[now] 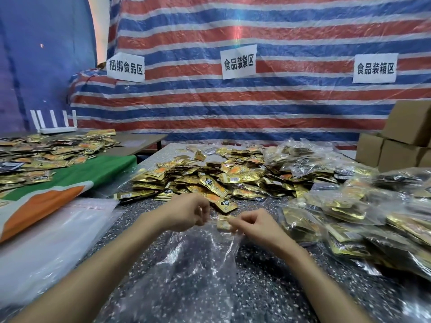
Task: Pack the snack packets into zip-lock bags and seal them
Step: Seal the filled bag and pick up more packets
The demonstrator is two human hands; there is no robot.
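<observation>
**Both hands pinch the mouth of a clear bag**

Head view: both forearms reach forward over the dark speckled bench (268, 287) and come close to each other near its middle. The left hand (186, 212) has the fingers curled inward, and its fingertips pinch the far edge of a clear zip-lock bag (198, 257). The right hand (254, 226) is also curled, knuckles up, and it pinches the same edge a little to the right. The bag lies flat and crumpled on the bench between the two forearms, with the mouth pointing away from the person.

One gold snack packet (224, 223) is between the hands, touching the right fingertips. I cannot tell if it is already inside the bag's mouth or just behind it.

Just beyond the hands is a big loose pile of gold snack packets (210, 178). On the right lie filled bags (349, 217), heaped one on another. On the left a stack of empty bags (58, 229) rests flat. Cardboard boxes (401, 141) stand at the far right, in front of a striped tarp (256, 101).
</observation>
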